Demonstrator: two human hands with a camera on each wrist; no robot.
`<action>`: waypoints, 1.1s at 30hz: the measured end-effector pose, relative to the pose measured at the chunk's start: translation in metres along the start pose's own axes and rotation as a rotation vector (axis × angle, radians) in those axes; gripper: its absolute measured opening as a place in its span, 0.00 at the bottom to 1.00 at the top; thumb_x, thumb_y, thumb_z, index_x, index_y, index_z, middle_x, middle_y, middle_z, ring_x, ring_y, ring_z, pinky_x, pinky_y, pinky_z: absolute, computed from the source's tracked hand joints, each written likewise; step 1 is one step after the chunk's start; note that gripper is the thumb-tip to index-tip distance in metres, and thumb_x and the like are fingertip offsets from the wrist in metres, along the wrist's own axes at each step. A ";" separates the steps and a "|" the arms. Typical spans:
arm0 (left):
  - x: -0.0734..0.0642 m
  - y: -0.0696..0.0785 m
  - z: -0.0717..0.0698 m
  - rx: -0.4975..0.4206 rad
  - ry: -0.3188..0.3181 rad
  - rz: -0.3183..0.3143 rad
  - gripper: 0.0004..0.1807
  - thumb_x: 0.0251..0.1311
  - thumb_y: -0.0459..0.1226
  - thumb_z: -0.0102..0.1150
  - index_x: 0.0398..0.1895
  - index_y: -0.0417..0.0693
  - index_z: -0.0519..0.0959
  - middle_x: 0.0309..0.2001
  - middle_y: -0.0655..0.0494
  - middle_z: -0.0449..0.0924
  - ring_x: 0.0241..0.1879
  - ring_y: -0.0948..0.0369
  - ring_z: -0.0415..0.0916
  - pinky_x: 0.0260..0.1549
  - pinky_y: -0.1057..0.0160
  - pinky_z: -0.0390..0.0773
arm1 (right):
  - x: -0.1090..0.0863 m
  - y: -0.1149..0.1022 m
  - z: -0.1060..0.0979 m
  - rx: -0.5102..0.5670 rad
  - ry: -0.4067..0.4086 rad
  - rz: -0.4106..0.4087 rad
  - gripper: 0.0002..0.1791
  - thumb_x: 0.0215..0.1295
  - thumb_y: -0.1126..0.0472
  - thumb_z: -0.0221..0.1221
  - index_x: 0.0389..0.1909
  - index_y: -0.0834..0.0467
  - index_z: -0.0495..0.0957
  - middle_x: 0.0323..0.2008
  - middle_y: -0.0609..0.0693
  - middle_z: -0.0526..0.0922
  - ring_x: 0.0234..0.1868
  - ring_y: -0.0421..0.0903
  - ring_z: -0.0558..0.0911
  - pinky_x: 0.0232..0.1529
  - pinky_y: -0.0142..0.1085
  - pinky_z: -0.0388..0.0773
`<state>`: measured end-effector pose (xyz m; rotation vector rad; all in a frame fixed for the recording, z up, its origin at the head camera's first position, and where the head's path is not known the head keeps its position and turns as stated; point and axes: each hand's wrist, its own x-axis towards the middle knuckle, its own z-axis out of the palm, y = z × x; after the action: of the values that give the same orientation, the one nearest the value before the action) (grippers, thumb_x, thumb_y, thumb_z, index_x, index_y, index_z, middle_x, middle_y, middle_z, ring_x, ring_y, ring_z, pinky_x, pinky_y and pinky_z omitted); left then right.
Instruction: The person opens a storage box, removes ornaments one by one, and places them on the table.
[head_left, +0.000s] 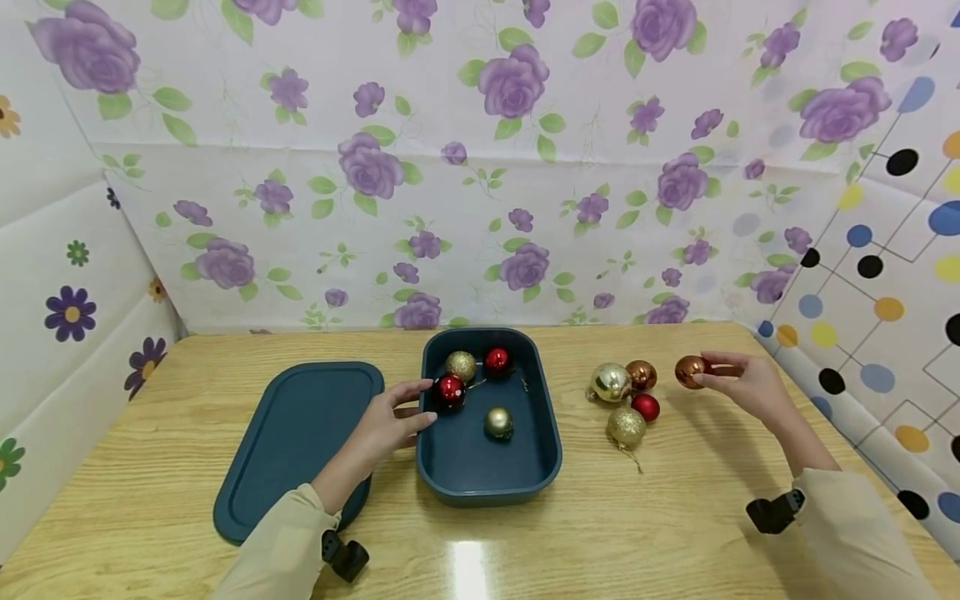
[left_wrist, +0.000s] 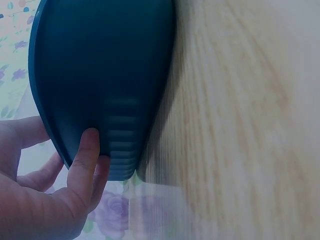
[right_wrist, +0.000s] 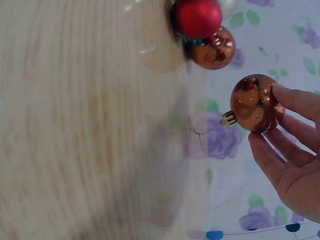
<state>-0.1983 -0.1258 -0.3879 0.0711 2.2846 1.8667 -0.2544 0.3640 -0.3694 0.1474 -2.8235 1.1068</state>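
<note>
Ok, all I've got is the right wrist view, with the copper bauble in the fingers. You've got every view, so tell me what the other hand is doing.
Observer: The left hand holds the left side wall of a dark blue box.
Operator: Count what's in that box for me.
Observer: Four baubles: two red and two gold.
Operator: Now find me its lid.
Observer: A matching flat lid lies to the left of it, partly behind the left forearm.

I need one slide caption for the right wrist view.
The right hand holds a copper bauble above the wood-grain table, its cord dangling.
</note>
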 end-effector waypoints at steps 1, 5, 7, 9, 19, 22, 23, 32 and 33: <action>0.000 0.000 0.000 -0.001 0.003 -0.002 0.27 0.59 0.32 0.56 0.63 0.47 0.65 0.63 0.40 0.60 0.58 0.44 0.64 0.39 0.56 0.78 | 0.000 0.003 0.001 0.003 0.000 0.001 0.32 0.58 0.49 0.61 0.57 0.67 0.70 0.49 0.68 0.76 0.33 0.20 0.71 0.33 0.27 0.77; 0.001 -0.001 0.000 0.000 0.007 -0.004 0.27 0.59 0.31 0.56 0.63 0.48 0.65 0.63 0.40 0.60 0.57 0.44 0.64 0.39 0.56 0.79 | 0.002 0.012 0.003 -0.018 -0.024 0.015 0.32 0.58 0.49 0.61 0.57 0.68 0.70 0.49 0.68 0.75 0.35 0.28 0.77 0.34 0.30 0.78; 0.001 0.000 0.000 0.003 0.007 -0.003 0.27 0.59 0.32 0.56 0.63 0.48 0.65 0.62 0.40 0.60 0.57 0.44 0.64 0.39 0.56 0.79 | 0.003 0.015 0.004 -0.031 -0.038 0.022 0.32 0.58 0.50 0.61 0.56 0.68 0.70 0.49 0.68 0.75 0.39 0.39 0.81 0.34 0.30 0.77; 0.000 0.000 0.000 0.007 0.003 0.001 0.27 0.60 0.32 0.56 0.63 0.47 0.65 0.63 0.39 0.60 0.58 0.43 0.64 0.39 0.56 0.78 | 0.004 0.016 0.006 -0.037 -0.053 0.027 0.32 0.58 0.50 0.61 0.56 0.69 0.70 0.50 0.68 0.75 0.43 0.52 0.81 0.34 0.30 0.77; -0.001 0.003 0.000 0.004 -0.002 0.004 0.27 0.60 0.32 0.55 0.64 0.47 0.65 0.63 0.39 0.59 0.58 0.43 0.63 0.39 0.56 0.78 | 0.010 0.017 0.014 -0.047 -0.078 0.017 0.30 0.58 0.53 0.62 0.55 0.70 0.71 0.47 0.69 0.76 0.46 0.62 0.77 0.33 0.32 0.78; 0.000 0.002 0.000 0.006 -0.001 0.003 0.27 0.60 0.32 0.55 0.64 0.47 0.65 0.63 0.39 0.60 0.58 0.44 0.64 0.39 0.56 0.78 | 0.011 0.015 0.017 -0.065 -0.075 0.005 0.30 0.56 0.53 0.63 0.54 0.70 0.72 0.45 0.69 0.78 0.45 0.62 0.78 0.31 0.31 0.77; 0.000 0.001 0.000 0.005 0.002 0.001 0.27 0.60 0.32 0.56 0.63 0.47 0.65 0.63 0.39 0.60 0.58 0.44 0.64 0.39 0.56 0.78 | 0.011 0.014 0.017 -0.069 -0.077 0.003 0.30 0.56 0.54 0.63 0.54 0.69 0.72 0.44 0.68 0.78 0.44 0.62 0.78 0.31 0.31 0.77; 0.001 0.000 0.001 0.005 0.001 -0.008 0.27 0.59 0.31 0.56 0.63 0.48 0.65 0.63 0.41 0.60 0.57 0.45 0.64 0.39 0.56 0.78 | 0.012 0.008 0.023 -0.093 -0.082 -0.006 0.28 0.55 0.56 0.64 0.53 0.70 0.73 0.42 0.68 0.79 0.42 0.60 0.79 0.29 0.32 0.75; 0.001 -0.001 0.001 0.006 0.001 -0.008 0.27 0.59 0.31 0.56 0.63 0.48 0.65 0.63 0.41 0.60 0.57 0.45 0.64 0.39 0.56 0.78 | 0.012 0.007 0.023 -0.096 -0.083 -0.006 0.28 0.55 0.56 0.64 0.53 0.70 0.73 0.42 0.68 0.79 0.42 0.60 0.79 0.28 0.32 0.75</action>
<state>-0.1989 -0.1250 -0.3887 0.0621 2.2878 1.8565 -0.2688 0.3528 -0.3898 0.1976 -2.9397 0.9843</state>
